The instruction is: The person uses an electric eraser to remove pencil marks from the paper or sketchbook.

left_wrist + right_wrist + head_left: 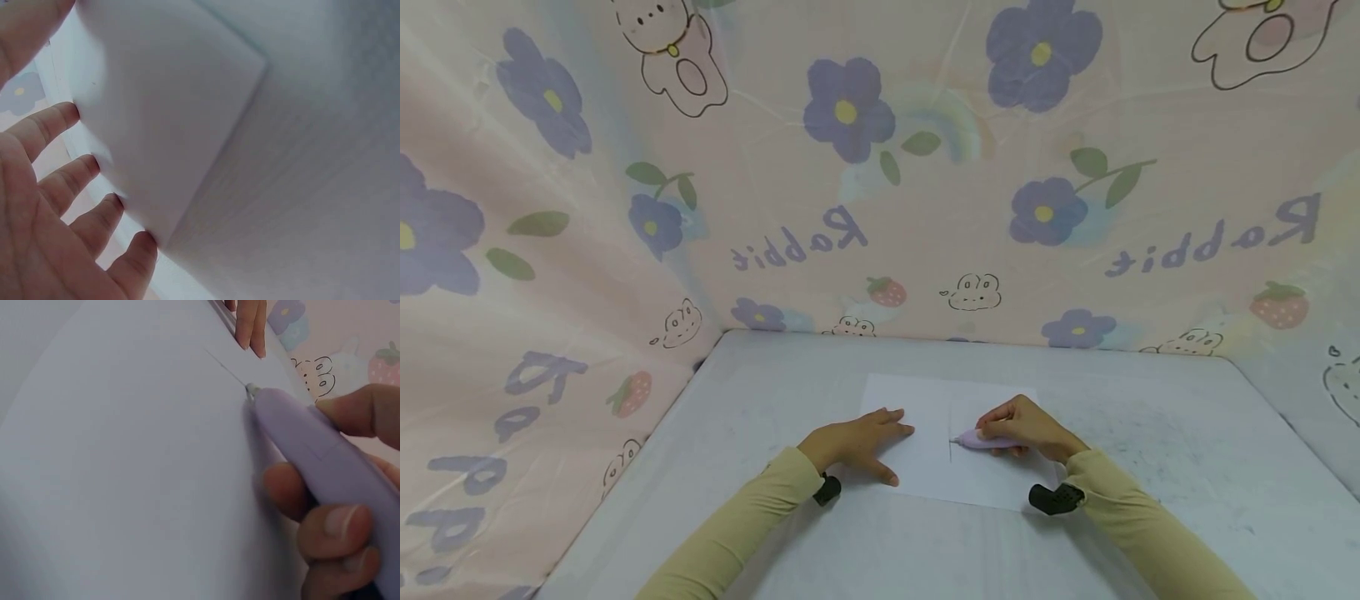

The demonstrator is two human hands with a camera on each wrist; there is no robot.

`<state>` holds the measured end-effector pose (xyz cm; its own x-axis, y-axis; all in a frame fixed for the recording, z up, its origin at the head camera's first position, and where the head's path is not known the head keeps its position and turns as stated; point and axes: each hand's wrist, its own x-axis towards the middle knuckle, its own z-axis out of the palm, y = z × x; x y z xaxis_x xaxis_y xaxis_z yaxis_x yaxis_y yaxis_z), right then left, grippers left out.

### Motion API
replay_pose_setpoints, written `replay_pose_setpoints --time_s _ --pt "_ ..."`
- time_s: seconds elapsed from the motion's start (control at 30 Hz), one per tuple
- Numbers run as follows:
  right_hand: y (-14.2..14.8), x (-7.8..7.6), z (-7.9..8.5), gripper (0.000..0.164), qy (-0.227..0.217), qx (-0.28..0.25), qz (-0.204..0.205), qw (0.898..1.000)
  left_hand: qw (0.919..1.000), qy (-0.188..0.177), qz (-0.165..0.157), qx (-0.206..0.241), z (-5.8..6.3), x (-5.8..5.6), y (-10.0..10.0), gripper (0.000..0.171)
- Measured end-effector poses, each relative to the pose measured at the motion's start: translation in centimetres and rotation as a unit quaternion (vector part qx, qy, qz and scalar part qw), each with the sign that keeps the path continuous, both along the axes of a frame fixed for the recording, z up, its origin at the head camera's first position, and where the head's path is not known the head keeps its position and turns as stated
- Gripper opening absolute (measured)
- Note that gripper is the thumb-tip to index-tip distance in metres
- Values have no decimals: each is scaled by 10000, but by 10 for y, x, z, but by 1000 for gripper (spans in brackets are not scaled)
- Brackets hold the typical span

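A white sheet of paper [917, 467] lies flat on the table. My left hand [857, 443] rests on its left part with fingers spread, and in the left wrist view the fingertips [147, 240] press on the paper. My right hand [1026, 427] grips a lilac pen-shaped tool [312, 437] with a narrow tip. That tip touches the sheet at a thin dark line [224, 366] near the paper's middle. Whether the line is drawn or cut, I cannot tell. Several left fingers also show beyond the tip in the right wrist view.
The light table [775, 375] extends around the paper on all sides. A printed curtain [925, 208] with flowers and rabbits hangs behind the table and along its sides. Dark wrist devices [1056, 499] sit at both sleeve cuffs.
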<state>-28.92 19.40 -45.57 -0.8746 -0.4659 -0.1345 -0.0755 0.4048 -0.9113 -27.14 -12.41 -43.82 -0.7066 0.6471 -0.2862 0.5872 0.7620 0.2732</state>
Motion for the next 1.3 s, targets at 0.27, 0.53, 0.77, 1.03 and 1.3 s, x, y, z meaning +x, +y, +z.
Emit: replay_pose_setpoints --time_s 0.27,0.53,0.77,1.03,1.3 --pt "-1 1 1 21 -9 -13 -27 10000 10000 24 1 -19 -2 -1 0 83" --pt "-1 1 -1 20 5 -5 22 10000 10000 -3 45 8 -1 -1 1 83" --pt "-1 1 -1 20 -5 -21 -23 10000 10000 -22 50 -12 -1 0 1 83" --pt "-2 1 -1 20 -15 -8 26 10000 10000 -11 13 16 -1 -1 0 83" --pt "-1 0 -1 20 -62 -103 83 9999 10000 39 25 -18 -1 0 1 82"
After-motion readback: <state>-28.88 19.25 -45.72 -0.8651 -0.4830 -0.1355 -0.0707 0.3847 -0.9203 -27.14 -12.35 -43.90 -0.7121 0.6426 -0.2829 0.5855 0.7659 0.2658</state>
